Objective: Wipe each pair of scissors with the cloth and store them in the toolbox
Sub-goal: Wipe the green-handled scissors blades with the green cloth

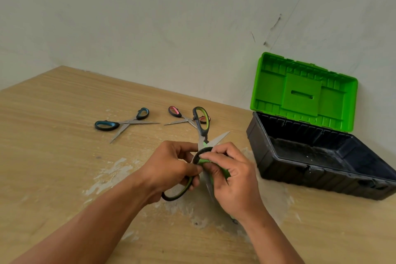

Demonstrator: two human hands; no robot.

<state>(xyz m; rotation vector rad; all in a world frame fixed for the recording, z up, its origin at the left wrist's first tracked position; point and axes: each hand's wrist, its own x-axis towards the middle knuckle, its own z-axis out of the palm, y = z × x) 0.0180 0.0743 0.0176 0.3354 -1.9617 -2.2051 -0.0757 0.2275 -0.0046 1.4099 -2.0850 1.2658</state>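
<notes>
From the head view, the left hand (171, 167) curls round a loop of the green scissors (179, 193). The right hand (232, 178) pinches something green against the blade, cloth or handle I cannot tell. Knuckles hide the pivot. The open toolbox (289, 169) sits just right, at the table (53, 135) edge by the wall (150, 17).

A pale wood-grain desk (64, 113) is carrying everything, with whitish scuffed patches (111, 171) showing across its near middle. Blue-handled scissors (126, 123) are lying open toward the far left. Pink-handled scissors (182, 119) are lying open just right of them, and green-handled scissors (202, 123) are overlapping the pink pair's far loop. At the right edge a black toolbox (300, 169) is sitting open, its green lid (304, 90) standing up by the wall.
</notes>
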